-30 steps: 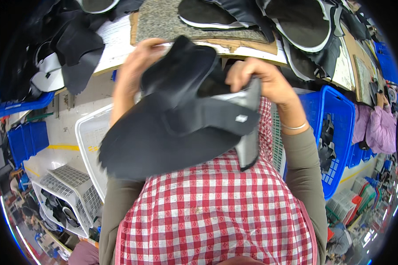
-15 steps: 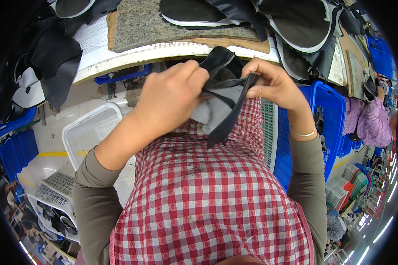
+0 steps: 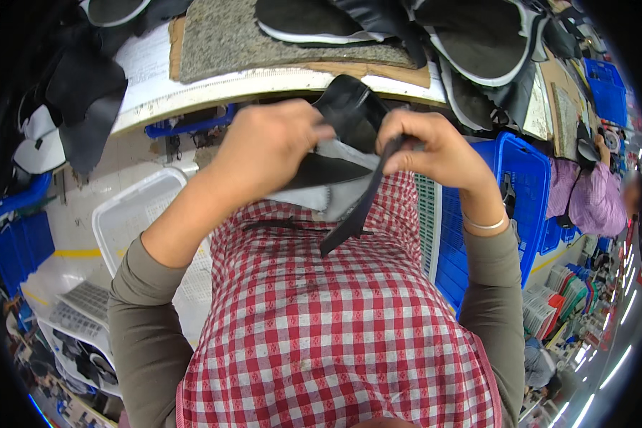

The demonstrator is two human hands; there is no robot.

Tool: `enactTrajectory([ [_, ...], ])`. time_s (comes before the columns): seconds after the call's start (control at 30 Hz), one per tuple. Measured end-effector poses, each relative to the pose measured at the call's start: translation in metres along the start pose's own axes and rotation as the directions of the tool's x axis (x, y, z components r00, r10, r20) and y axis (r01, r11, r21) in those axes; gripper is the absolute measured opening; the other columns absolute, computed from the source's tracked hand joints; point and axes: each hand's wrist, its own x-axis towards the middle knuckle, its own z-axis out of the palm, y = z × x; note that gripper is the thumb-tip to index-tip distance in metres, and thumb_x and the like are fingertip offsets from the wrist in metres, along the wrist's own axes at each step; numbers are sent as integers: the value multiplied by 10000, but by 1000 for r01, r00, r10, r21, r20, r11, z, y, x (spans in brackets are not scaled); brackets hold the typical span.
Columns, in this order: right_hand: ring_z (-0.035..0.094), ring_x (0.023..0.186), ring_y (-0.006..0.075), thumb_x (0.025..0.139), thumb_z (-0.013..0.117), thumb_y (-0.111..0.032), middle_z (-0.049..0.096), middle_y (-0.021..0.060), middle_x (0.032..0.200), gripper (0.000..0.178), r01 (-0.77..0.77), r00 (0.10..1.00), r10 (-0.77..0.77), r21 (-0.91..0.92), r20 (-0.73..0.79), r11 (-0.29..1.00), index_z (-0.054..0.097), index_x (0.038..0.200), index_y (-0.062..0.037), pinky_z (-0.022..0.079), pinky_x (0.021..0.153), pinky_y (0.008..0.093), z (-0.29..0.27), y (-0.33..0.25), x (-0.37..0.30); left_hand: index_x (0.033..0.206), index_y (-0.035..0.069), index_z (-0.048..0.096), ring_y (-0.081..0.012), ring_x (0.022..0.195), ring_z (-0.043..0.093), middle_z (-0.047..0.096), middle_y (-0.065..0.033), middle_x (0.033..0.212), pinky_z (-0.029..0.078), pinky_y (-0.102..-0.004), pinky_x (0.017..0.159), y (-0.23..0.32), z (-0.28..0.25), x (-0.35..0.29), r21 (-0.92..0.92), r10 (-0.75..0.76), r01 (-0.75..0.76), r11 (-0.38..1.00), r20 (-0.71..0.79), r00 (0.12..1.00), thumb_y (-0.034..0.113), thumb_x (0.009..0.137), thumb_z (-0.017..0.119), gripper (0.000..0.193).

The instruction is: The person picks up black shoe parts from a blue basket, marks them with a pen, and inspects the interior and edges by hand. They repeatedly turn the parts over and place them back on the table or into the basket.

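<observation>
A black shoe upper with pale grey lining hangs in front of the checked apron, between my hands and below the bench edge. My right hand is closed on its right side, thumb and fingers pinching a dark edge. On the other side, my left hand lies against the upper with bent fingers. Motion smears those fingertips, so their grip is unclear. The upper is spread, showing grey lining and a dark opening. A black flap points down toward the apron, and a glossy black part stands up between the hands.
Ahead, the bench carries a stone slab and black pieces with white edging. A white basket stands at left, a blue crate at right. Beyond it is a person in a purple checked top.
The upper has been spread wider, baring more lining and a dark opening. My left hand has shifted slightly left and is blurred. My right hand keeps its pinch, slightly lower.
</observation>
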Motion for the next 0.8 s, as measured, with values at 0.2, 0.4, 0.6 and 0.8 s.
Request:
enactTrajectory([
  [0.2, 647, 776, 155, 819, 848, -101, 682, 62, 874, 242, -77, 992, 58, -178, -108, 981, 681, 979, -29, 512, 675, 298, 6, -9, -20, 847, 5, 708, -91, 631, 584, 677, -44, 744, 458, -244, 596, -53, -20, -50, -685, -655, 615, 391, 263, 708, 309, 1010, 687, 346],
  [0.4, 647, 812, 183, 859, 795, -42, 668, 83, 898, 237, -100, 986, 80, -131, -144, 986, 655, 1047, -11, 526, 725, 308, -9, -24, -19, 1153, 5, 723, -236, 871, 743, 752, -134, 978, 596, -349, 800, 36, -81, -51, -799, -134, 385, 462, 366, 921, 85, 1001, 645, 190],
  [0.6, 649, 850, 254, 805, 831, -24, 636, 130, 991, 422, -78, 992, 64, -129, -113, 989, 597, 1155, -6, 537, 760, 354, 3, -32, -17, 1463, 19, 537, -338, 1328, 575, 613, -160, 1397, 450, -416, 1130, 37, -16, 22, -538, 80, -4, 843, 117, 990, -47, 874, 665, 607],
  [0.8, 586, 886, 347, 613, 823, 37, 564, 135, 961, 427, 4, 958, -149, -510, -244, 860, 551, 937, -22, 497, 758, 397, 44, -42, -32, 819, 112, 603, -195, 1072, 614, 646, -19, 858, 421, -362, 932, 36, 6, 10, 317, 181, -166, 934, -18, 983, 131, 802, 664, 66],
])
